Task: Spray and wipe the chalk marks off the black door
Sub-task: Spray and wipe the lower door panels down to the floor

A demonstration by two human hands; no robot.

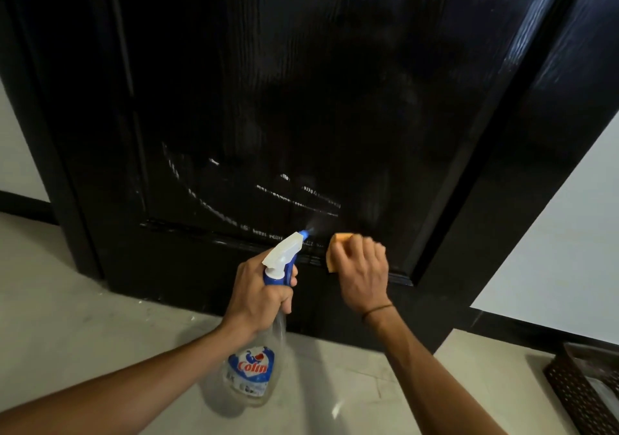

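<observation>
the spraying step is in hand: the left hand is wrapped around the neck of the spray bottle, a finger on the trigger, and the blue nozzle is aimed at the low part of the black door, with a faint puff of mist just past its tip. taking that nozzle as the landmark, the chalk marks lie just above it and sweep away to the upper left in a broken white curve, with a few short streaks directly above. immediately right of the nozzle, the right hand is closed over an orange sponge, which it holds at or close to the door near the panel's bottom moulding; whether it actually presses there i can't tell. well off to the lower right of the nozzle, a dark woven basket sits on the pale floor. to my eye the panel higher up looks clean already, so this seems the last patch. the next move calls for the sponge to travel up and left across the wetted streaks, with firm pressure into the grooved grain, following the curve to its far end.
</observation>
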